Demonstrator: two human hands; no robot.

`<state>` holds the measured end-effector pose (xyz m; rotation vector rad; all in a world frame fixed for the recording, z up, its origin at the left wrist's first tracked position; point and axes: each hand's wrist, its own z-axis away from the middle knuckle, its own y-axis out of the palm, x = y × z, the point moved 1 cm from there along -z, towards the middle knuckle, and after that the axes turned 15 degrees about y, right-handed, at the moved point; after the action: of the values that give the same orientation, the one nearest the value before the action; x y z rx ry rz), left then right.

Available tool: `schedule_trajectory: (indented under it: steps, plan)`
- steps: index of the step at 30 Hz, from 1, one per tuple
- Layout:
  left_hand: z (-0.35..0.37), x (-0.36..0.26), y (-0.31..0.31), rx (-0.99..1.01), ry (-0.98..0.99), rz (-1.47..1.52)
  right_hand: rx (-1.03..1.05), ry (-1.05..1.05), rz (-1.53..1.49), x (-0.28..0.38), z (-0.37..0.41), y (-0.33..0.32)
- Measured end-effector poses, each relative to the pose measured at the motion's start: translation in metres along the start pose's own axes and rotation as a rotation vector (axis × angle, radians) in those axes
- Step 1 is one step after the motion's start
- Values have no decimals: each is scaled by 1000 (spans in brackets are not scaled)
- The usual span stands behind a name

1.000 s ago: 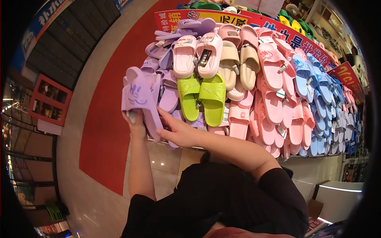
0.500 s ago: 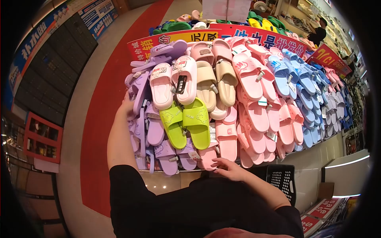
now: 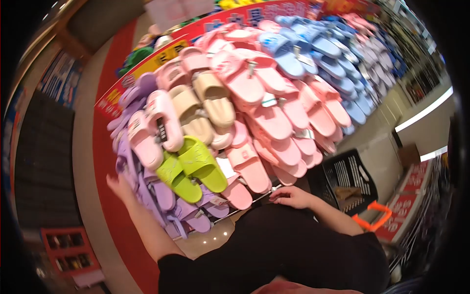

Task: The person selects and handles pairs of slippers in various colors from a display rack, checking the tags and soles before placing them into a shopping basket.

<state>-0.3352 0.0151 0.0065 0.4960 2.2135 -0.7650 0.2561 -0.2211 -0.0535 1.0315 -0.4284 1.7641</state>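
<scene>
A large heap of slippers fills the middle of the view. My left hand (image 3: 119, 186) is beside the purple slippers (image 3: 128, 161) at the heap's left edge, blurred, its fingers apart and holding nothing. Near the front edge of the display, just below a pink slipper (image 3: 249, 169), is my right hand (image 3: 293, 197), its fingers bent; whether it holds anything is hidden. Lime green slippers (image 3: 203, 166) lie at the front, with pale pink slippers (image 3: 166, 120) and beige slippers (image 3: 215, 100) behind them. Blue slippers (image 3: 284, 54) are farther right.
A black basket (image 3: 345, 171) with holes stands on the floor at the right, next to an orange handle (image 3: 384, 215). Red sale signs (image 3: 404, 208) are at the lower right. A red floor strip (image 3: 105, 147) runs along the left. Red banners (image 3: 196, 29) stand behind the heap.
The view has turned and tilted, so the heap appears slanted. My left hand has come away from the purple slippers. The basket shows more fully, and the orange handle has come into view.
</scene>
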Motion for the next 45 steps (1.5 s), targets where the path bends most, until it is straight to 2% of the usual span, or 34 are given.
schedule_trajectory:
  steps: [1, 2, 3, 6, 7, 9, 10, 11, 12, 13, 14, 16, 18, 20, 23, 24, 26, 27, 30, 32, 36, 38, 40, 42, 43, 45]
  plan:
    - [21, -41, 0, -99, 29, 100, -40, -26, 55, -1, 3, -5]
    - [45, -84, -1, -104, 83, 125, -85, -44, 105, -3, 7, -8]
    - [68, -103, 3, -116, 226, 155, -111, -62, 91, -5, 11, -11]
    - [141, -177, 29, -53, 513, 292, -208, -101, 66, -14, 24, -14]
    - [170, -199, 40, -22, 536, 345, -239, -92, 44, -17, 30, -15]
    - [221, -235, 61, 202, 690, 551, -315, -102, 34, -30, 39, -17]
    - [248, -259, 71, 339, 699, 645, -354, -103, -4, -39, 45, -18]
    - [270, -274, 80, 435, 781, 640, -395, -96, -4, -44, 52, -19]
    - [287, -295, 85, 647, 821, 660, -434, -88, -2, -51, 61, -22]
    - [307, -310, 92, 865, 715, 872, -481, -91, -11, -62, 66, -26]
    - [321, -321, 100, 975, 829, 862, -505, -94, -38, -74, 74, -30]
    - [341, -343, 120, 1363, 883, 943, -597, -9, -197, -101, 93, -45]
    - [364, -361, 136, 1525, 938, 824, -685, 79, -323, -151, 105, -68]
    - [389, -374, 152, 1605, 879, 815, -798, 185, -542, -213, 120, -94]
    - [434, -394, 171, 1764, 501, 628, -945, 329, -1052, -297, 163, -141]
    - [450, -394, 180, 1768, 525, 610, -1001, 354, -1219, -329, 176, -159]
    - [488, -412, 192, 1846, 360, 564, -1155, 403, -1455, -402, 189, -194]
    - [509, -429, 196, 1889, 196, 542, -1209, 415, -1499, -432, 194, -211]
    - [561, -447, 219, 2051, 332, 404, -1316, 409, -1673, -507, 193, -253]
    - [591, -454, 232, 2132, 280, 270, -1310, 425, -1833, -539, 183, -280]
    - [631, -447, 258, 2197, 411, 129, -1218, 341, -2095, -575, 152, -323]
    - [647, -439, 269, 2217, 239, -17, -1210, 323, -2189, -604, 138, -338]
    - [654, -433, 277, 2191, 192, -89, -1102, 440, -2198, -647, 113, -344]
    - [658, -421, 283, 2178, 226, -138, -923, 117, -2261, -654, 107, -349]
    - [659, -416, 284, 2166, 219, -153, -913, -4, -2277, -644, 111, -355]
    - [661, -409, 285, 2119, 181, -209, -936, 0, -2231, -647, 105, -366]
